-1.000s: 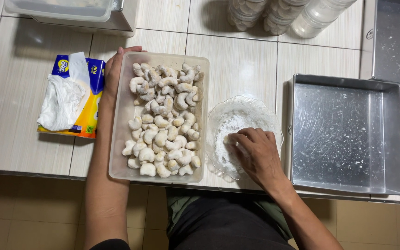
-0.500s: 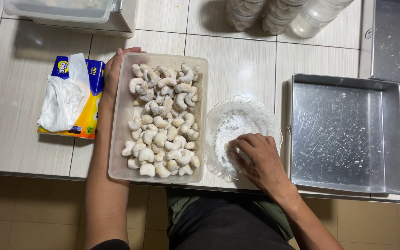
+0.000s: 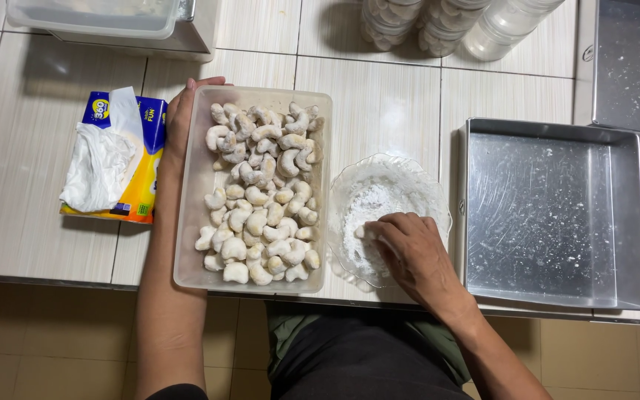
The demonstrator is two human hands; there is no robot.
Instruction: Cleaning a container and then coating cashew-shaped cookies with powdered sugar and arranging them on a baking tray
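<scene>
A clear rectangular plastic container point(image 3: 195, 189) on the tiled counter holds several white crescent-shaped cookies point(image 3: 261, 196). My left hand point(image 3: 181, 118) rests flat against its far left side, fingers curled round the corner. To its right stands a clear glass bowl point(image 3: 416, 185) with white powdered sugar point(image 3: 368, 207) in it. My right hand point(image 3: 409, 248) is over the near part of the bowl, fingers closed on a small pale cookie point(image 3: 365, 232) pressed into the sugar.
An empty square metal baking pan point(image 3: 550, 215) lies right of the bowl, a second pan point(image 3: 635, 67) behind it. A blue-and-yellow tissue pack point(image 3: 116, 159) lies left of the container. Clear jars point(image 3: 453, 26) and a plastic tub point(image 3: 98, 18) stand at the back.
My right hand has shifted slightly within the bowl, moving the cookie in the sugar. My left hand and the container have stayed put.
</scene>
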